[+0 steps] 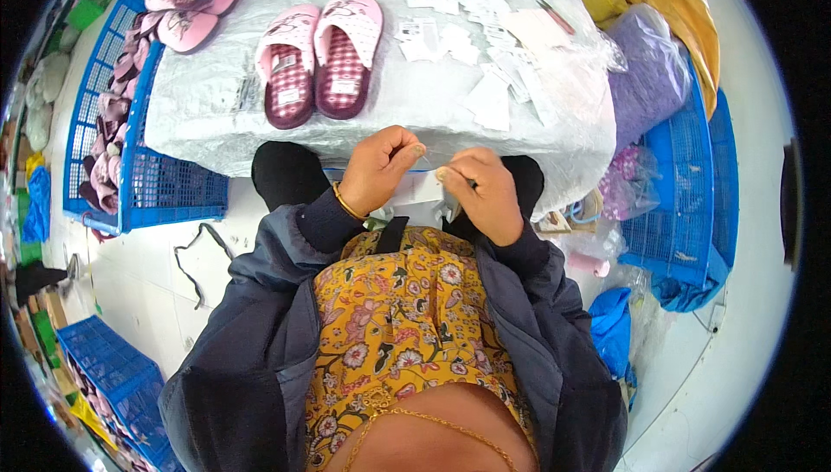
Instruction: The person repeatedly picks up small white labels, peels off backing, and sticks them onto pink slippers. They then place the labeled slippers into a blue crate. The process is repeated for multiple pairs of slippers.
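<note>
My left hand (381,169) is closed in a pinch, thumb against the curled fingers, just off the near edge of the covered table. Facing it, my right hand (480,193) pinches too, its fingertips a short gap from the left ones. A faint thin line seems to run between them; what they hold is too small to make out. Beyond the hands, on the table, a pair of pink slippers stands side by side: a left slipper (290,70) and a right slipper (348,57), both with checked dark-red insoles and white labels. Loose white paper tags (450,39) lie to their right.
Clear plastic covers the table (208,109). A slim reddish tool (556,17) lies at its far right. More pink slippers (186,29) sit far left, above a blue crate (173,199) of slippers. Right of the table are a purple bag (649,74) and blue crates (671,230).
</note>
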{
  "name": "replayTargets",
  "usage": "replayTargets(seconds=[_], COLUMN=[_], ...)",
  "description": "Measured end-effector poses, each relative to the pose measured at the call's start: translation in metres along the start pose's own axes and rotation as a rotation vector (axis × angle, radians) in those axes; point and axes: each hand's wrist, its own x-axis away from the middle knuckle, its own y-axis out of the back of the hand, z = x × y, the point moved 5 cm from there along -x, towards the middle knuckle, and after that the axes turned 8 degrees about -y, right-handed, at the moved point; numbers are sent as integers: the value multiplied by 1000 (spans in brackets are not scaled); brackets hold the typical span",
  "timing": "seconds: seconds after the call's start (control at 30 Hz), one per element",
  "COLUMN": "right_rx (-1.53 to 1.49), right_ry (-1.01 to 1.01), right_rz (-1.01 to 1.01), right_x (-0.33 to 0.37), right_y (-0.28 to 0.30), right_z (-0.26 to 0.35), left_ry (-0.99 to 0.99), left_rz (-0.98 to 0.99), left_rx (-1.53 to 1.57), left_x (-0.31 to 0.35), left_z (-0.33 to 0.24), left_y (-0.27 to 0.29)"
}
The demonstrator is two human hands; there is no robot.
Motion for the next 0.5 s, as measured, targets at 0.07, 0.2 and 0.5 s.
replayTargets(seconds=[0.07, 0.2, 0.5], right_rx=[27, -312, -426], right_ry=[77, -279, -303], right_rz=[-81, 69, -8], right_x=[-6, -10, -6], right_y=[3, -18, -12], right_z=[11, 4, -9], left_ry=[2, -149, -106], left_rz=[6, -4, 1], left_rx=[38, -64, -3], left_x=[-1, -1, -52], left_z=[-6, -18, -15], left_y=[5, 5, 5])
